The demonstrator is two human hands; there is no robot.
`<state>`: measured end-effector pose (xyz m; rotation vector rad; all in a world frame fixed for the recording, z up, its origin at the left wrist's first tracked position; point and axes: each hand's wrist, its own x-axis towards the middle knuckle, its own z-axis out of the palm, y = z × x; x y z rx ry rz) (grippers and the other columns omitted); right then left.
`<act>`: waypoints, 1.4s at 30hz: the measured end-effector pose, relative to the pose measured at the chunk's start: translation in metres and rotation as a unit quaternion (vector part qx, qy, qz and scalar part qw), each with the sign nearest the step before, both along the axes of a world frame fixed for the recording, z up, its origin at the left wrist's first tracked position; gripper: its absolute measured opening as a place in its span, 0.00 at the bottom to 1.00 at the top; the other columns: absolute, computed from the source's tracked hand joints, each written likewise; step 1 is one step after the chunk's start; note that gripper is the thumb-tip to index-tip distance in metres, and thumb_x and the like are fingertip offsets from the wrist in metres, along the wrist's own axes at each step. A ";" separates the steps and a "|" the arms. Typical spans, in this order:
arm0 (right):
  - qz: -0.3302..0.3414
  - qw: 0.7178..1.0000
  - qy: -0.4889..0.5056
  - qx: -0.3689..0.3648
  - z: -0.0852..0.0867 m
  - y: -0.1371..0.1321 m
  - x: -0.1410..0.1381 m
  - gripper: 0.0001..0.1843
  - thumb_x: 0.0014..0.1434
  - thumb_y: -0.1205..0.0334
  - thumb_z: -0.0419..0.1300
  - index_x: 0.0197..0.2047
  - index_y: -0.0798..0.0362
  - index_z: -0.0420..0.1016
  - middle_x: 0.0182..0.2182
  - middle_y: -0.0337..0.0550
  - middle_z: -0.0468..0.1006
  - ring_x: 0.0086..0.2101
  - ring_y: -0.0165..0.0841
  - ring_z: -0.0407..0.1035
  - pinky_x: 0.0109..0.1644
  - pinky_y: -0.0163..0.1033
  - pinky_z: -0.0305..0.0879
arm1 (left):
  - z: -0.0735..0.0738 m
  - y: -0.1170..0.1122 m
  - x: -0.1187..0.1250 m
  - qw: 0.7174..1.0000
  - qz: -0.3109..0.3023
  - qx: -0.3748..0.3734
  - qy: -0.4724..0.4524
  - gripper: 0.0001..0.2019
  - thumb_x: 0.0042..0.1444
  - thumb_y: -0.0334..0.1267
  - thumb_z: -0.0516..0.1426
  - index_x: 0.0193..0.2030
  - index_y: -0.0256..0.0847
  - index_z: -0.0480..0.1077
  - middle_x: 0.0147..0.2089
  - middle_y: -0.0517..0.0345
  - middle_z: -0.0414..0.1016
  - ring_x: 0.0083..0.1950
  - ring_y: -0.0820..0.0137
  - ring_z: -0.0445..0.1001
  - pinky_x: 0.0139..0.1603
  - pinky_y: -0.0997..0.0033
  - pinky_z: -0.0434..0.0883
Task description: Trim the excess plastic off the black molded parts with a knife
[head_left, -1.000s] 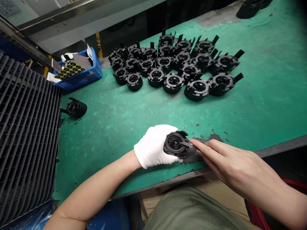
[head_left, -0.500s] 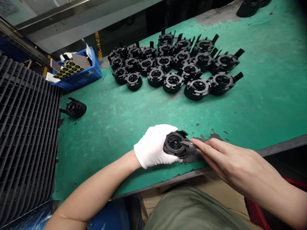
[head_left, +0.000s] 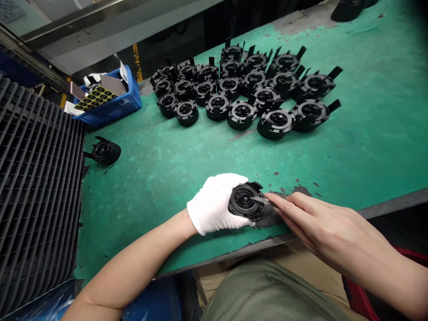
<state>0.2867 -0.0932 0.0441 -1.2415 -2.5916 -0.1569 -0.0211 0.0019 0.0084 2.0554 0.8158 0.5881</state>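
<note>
My left hand, in a white glove, is wrapped round a round black plastic part near the front edge of the green table. My bare right hand pinches a small metal blade or tweezers, whose tip rests on the middle of that part. A big group of like black round parts with upright tabs stands farther back in rows.
A single black part lies at the table's left side. Behind it stands a blue bin holding sheets of round black stickers. A black ribbed panel fills the left. Another dark object sits at the far right corner.
Hardly anything differs. The tool's tip has shifted slightly toward the middle of the held part; both hands stay where they were.
</note>
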 end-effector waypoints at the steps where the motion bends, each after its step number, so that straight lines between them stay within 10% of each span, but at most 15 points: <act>1: 0.000 1.000 -0.001 0.000 0.000 0.000 0.000 0.23 0.92 0.65 0.54 0.81 0.55 0.76 0.41 0.37 0.79 0.31 0.34 0.79 0.30 0.44 0.67 | 0.000 0.000 0.000 1.000 0.000 -0.002 0.002 0.33 0.60 0.68 0.83 0.60 0.49 0.86 0.58 0.48 0.96 0.62 0.43 0.96 0.71 0.44 0.90; 25: -0.008 0.999 -0.040 -0.004 0.002 -0.008 0.000 0.33 0.81 0.78 0.54 0.83 0.55 0.72 0.46 0.43 0.83 0.40 0.38 0.80 0.41 0.43 0.73 | 0.002 0.000 0.002 1.000 0.000 0.020 0.022 0.33 0.61 0.71 0.82 0.55 0.48 0.85 0.57 0.48 0.96 0.59 0.44 0.96 0.66 0.45 0.91; 42: -0.008 1.000 -0.020 0.001 0.020 -0.011 -0.016 0.33 0.74 0.83 0.51 0.78 0.63 0.75 0.41 0.42 0.82 0.34 0.37 0.79 0.30 0.44 0.63 | 0.003 0.000 0.002 1.000 0.001 0.022 0.018 0.29 0.61 0.61 0.82 0.59 0.47 0.85 0.57 0.48 0.96 0.61 0.44 0.96 0.69 0.45 0.91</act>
